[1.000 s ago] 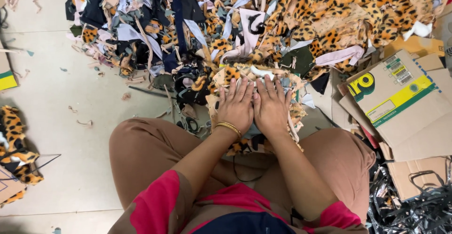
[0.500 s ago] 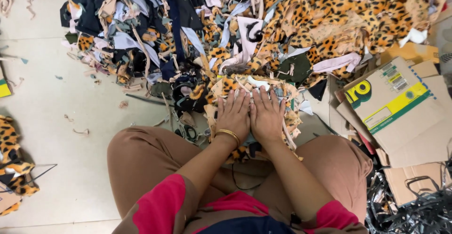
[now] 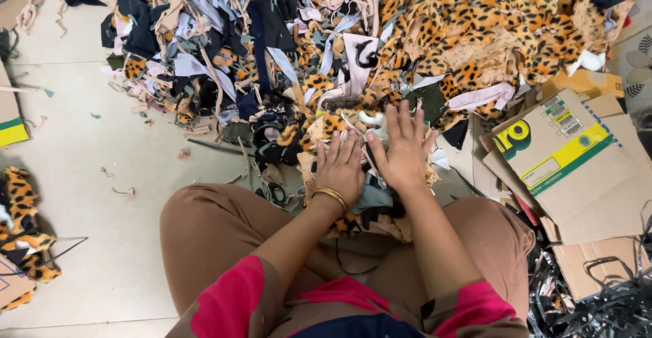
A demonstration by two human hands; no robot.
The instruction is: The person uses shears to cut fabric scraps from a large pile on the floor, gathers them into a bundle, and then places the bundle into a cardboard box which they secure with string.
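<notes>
While both hands (image 3: 370,158) press flat, fingers (image 3: 401,117) spread, the scrap pile (image 3: 353,52) hides their palms.

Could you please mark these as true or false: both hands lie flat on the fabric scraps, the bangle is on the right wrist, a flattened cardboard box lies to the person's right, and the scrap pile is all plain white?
1. Both hands lie flat on the scraps: true. The left hand and right hand rest palm down on the fabric scraps.
2. The bangle is on the right wrist: false. The gold bangle is on the left wrist.
3. A flattened cardboard box lies to the person's right: true.
4. The pile is plain white: false. It mixes leopard-print, dark and pale pieces.
</notes>
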